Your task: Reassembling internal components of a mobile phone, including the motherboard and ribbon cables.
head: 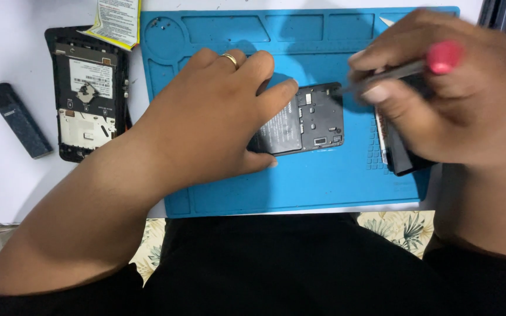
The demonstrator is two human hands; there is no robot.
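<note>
While the opened phone (306, 120) lies back-up near the middle of the blue mat (300, 187), both hands work on it. Its dark battery and circuit area are bare, with no rear cover over them. The left hand (206, 123) lies flat across the phone's nine o'clock half, fingers spread and pressing down, thumb along the six o'clock edge; it pins the phone rather than closing around it. A gold ring (230, 58) sits on one finger. From three o'clock the right hand (440, 99) comes in, fingers pinched tight around a thin screwdriver (393, 73) with a red end cap. The tool's tip meets the phone at its upper corner, toward one o'clock, though motion blur makes the exact contact hard to judge. Under the right hand, at three o'clock of the phone, a dark flat part (402, 161) rests on the mat's edge, mostly hidden. The mat has moulded trays along its twelve o'clock side. Off the mat at nine o'clock, a second stripped phone (89, 93) lies on the white table (7, 169). A yellow-edged printed sheet (115, 20) overlaps its top end, and a small dark bar (19, 120) lies further out toward nine o'clock.
</note>
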